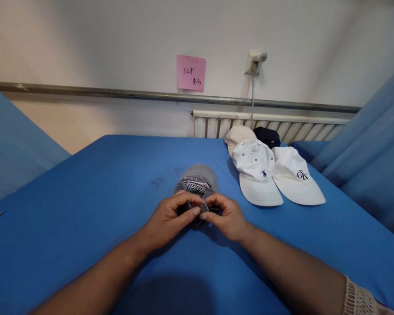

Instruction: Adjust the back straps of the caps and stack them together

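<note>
A grey baseball cap with dark and white lettering and small patches lies on the blue-covered surface in front of me. My left hand pinches a small grey strap at the near side of the cap between thumb and fingers. From the other side, my right hand is closed on the end of the same strap, its thumb and forefinger almost meeting those of the left. Fingers cover the lower part of the cap, and its brim does not show.
To the right lie a white cap with a small dark emblem, a white lettered cap, a beige cap and a dark navy cap. Behind are a radiator and metal rail. Blue curtains hang at both sides.
</note>
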`<state>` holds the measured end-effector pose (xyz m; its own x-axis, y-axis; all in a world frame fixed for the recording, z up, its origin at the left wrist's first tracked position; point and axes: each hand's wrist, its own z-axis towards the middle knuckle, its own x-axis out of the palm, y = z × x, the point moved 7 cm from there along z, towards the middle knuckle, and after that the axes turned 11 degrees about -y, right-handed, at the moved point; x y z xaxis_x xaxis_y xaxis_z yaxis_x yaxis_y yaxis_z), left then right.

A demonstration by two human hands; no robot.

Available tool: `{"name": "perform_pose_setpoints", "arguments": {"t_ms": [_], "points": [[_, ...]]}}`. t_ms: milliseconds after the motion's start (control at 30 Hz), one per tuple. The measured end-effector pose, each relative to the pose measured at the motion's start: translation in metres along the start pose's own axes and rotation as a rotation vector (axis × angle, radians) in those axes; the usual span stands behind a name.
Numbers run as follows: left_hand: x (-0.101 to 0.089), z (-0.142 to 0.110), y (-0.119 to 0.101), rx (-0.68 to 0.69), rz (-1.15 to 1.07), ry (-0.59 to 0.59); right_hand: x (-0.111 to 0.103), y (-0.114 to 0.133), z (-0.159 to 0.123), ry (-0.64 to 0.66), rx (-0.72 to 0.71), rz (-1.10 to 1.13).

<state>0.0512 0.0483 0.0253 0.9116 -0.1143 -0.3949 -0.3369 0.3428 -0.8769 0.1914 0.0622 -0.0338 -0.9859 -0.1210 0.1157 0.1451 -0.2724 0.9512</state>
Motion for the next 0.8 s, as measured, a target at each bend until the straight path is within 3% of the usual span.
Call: {"name": "perform_pose_setpoints", "arguments": {"t_ms": [133,267,433,800], "points": [[-0.002,0.003,-0.002,-0.003,-0.069,0.028,-0.003,0.009,-0.001,-0.036,-0.09,-0.115],[0.001,0.003,0.004,-0.11,-0.173,0.082,-0.003,0.017,-0.003,-0.035,-0.173,-0.216],[0.004,0.001,0.014,-0.243,-0.277,0.062,-0.001,0.022,-0.004,0.0,-0.253,-0.241],[0.006,0.002,0.021,-0.307,-0.294,0.027,0.001,0.023,-0.005,0.032,-0.256,-0.191]]}}
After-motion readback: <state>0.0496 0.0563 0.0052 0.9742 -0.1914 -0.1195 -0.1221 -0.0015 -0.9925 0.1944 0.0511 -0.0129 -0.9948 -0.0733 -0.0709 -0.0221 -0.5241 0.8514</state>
